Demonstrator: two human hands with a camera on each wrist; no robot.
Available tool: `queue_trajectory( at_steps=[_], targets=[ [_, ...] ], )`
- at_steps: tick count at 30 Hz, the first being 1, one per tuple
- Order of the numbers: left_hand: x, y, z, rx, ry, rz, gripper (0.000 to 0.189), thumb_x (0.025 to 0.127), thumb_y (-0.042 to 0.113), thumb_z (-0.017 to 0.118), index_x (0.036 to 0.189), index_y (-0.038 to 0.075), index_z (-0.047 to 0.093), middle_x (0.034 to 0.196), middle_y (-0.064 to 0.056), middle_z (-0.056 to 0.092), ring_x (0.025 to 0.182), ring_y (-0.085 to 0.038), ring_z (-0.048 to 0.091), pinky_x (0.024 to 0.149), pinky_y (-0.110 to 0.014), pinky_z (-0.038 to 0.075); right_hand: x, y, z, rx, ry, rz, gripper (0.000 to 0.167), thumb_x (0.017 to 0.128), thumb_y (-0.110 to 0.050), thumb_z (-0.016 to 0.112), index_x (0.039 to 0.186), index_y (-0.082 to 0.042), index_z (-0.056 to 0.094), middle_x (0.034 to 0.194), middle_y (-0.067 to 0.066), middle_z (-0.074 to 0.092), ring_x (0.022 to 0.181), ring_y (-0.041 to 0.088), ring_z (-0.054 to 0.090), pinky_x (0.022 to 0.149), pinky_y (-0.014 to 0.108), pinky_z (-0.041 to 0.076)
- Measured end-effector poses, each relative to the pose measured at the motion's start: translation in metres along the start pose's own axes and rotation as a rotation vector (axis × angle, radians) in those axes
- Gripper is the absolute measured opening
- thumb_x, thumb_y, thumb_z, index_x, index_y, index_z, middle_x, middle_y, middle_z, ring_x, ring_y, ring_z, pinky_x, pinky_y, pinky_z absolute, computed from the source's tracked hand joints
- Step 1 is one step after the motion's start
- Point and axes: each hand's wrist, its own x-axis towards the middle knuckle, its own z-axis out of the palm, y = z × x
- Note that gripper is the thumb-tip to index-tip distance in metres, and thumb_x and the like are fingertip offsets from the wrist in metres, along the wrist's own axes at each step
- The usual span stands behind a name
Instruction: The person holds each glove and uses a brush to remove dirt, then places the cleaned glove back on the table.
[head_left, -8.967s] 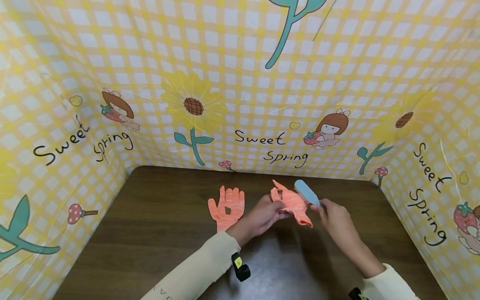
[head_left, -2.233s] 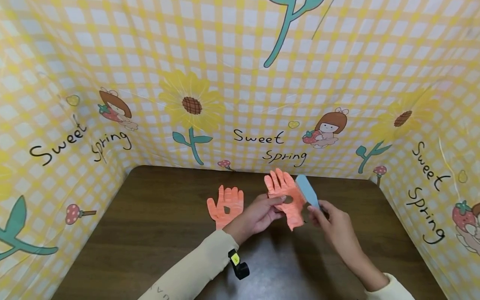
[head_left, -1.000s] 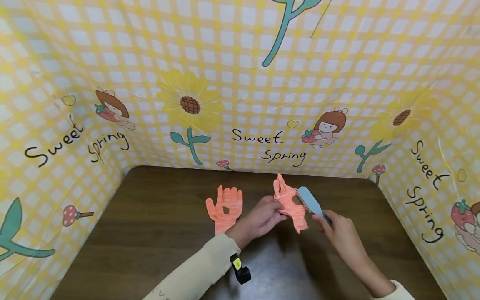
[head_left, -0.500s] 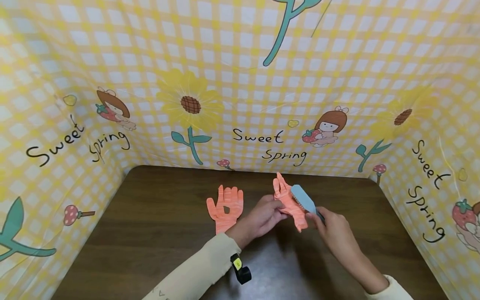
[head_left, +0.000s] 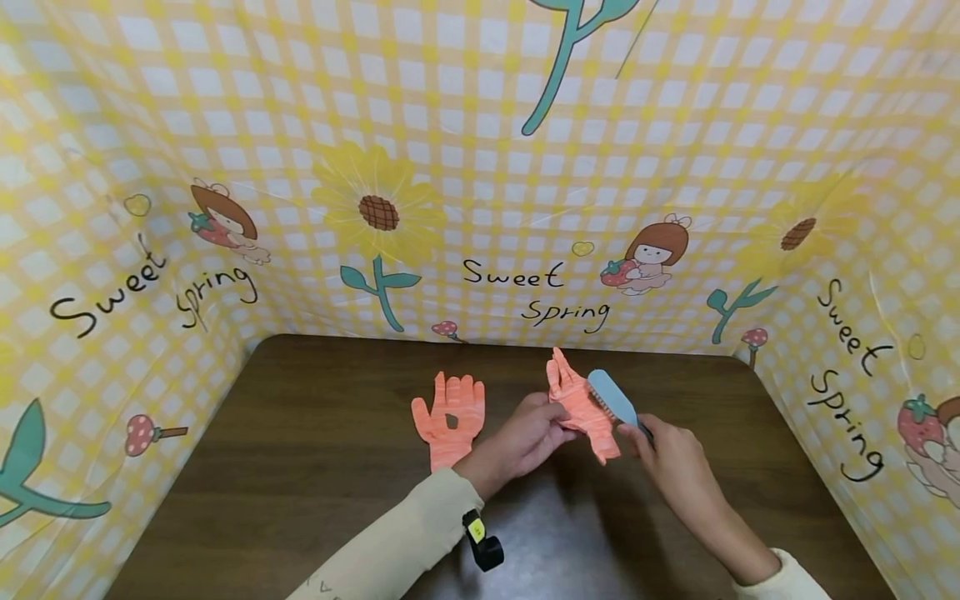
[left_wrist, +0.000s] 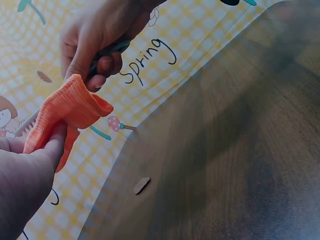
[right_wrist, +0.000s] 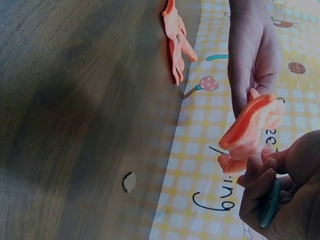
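the left grip (head_left: 531, 429) pinched the orange glove (head_left: 590, 414), lower right of centre in the head view, thumb on top, probably to stop the floppy fabric sliding about. the right grip (head_left: 673, 454) was wrapped round the handle of the blue brush (head_left: 617, 398), likely so its bristles faced the cloth. another glove (head_left: 467, 407) lay flat on the desk (head_left: 315, 442), further left.

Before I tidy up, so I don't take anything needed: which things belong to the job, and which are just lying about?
Job in hand:
glove in left hand
brush in right hand
other glove, probably

Apparently incidental:
pale scrap on table
printed cloth
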Motion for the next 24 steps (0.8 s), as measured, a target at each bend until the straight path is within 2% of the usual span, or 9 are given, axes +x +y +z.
queue_trajectory(
  at_steps=[8, 17, 24],
  targets=[
    [-0.002, 0.001, -0.001, -0.018, 0.026, -0.006, 0.057, 0.099, -0.009, 0.028, 0.155, -0.01, 0.021, 0.163, -0.028, 0.028, 0.152, -0.039, 0.027, 0.122, -0.059, 0.024, 0.002, 0.002, 0.0, 0.013, -0.01, 0.017, 0.029, 0.103, -0.026, 0.061, 0.079, -0.011, 0.062, 0.061, -0.004, 0.055, 0.05, 0.006, 0.04, 0.047, 0.023, 0.034],
    [-0.002, 0.002, -0.003, -0.007, 0.013, 0.0, 0.056, 0.1, -0.009, 0.027, 0.155, -0.01, 0.021, 0.161, -0.028, 0.03, 0.152, -0.037, 0.029, 0.122, -0.058, 0.024, 0.006, 0.011, -0.001, 0.038, -0.005, 0.043, 0.027, 0.102, -0.024, 0.062, 0.087, -0.003, 0.068, 0.067, 0.002, 0.066, 0.054, 0.009, 0.046, 0.049, 0.023, 0.037],
    [-0.002, 0.005, -0.004, -0.009, 0.033, 0.003, 0.055, 0.101, -0.008, 0.029, 0.155, -0.008, 0.023, 0.161, -0.027, 0.032, 0.15, -0.034, 0.032, 0.122, -0.057, 0.025, 0.008, 0.016, -0.007, 0.014, 0.024, 0.086, 0.029, 0.105, -0.026, 0.059, 0.086, -0.005, 0.064, 0.066, 0.002, 0.059, 0.054, 0.011, 0.045, 0.048, 0.025, 0.036]
  ],
)
